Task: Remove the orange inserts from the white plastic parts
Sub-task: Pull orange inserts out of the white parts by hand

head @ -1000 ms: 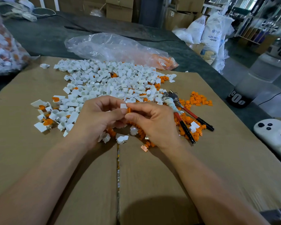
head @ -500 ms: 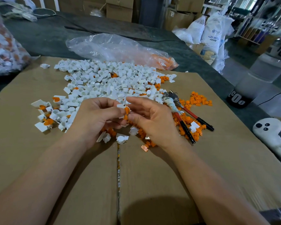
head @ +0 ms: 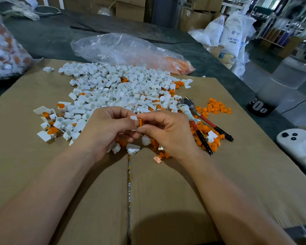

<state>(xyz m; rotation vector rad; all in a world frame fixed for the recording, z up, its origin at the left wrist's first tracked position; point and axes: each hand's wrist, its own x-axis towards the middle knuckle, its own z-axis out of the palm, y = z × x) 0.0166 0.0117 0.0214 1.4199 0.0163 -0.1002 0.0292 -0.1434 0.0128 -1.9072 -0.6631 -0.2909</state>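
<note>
My left hand grips a small white plastic part between thumb and fingers. My right hand pinches the thin orange insert that stands between both hands, right against the white part. Beyond my hands a large heap of white parts covers the cardboard sheet, some with orange inserts still inside. Loose orange inserts lie to the right and under my right hand.
Red-and-black handled pliers lie right of my right hand among orange bits. A clear plastic bag lies behind the heap, another full bag at far left. A white controller rests at the right edge.
The orange insert between my fingertips has turned upright and sits a little apart from the white part; both hands stayed in place above the cardboard.
</note>
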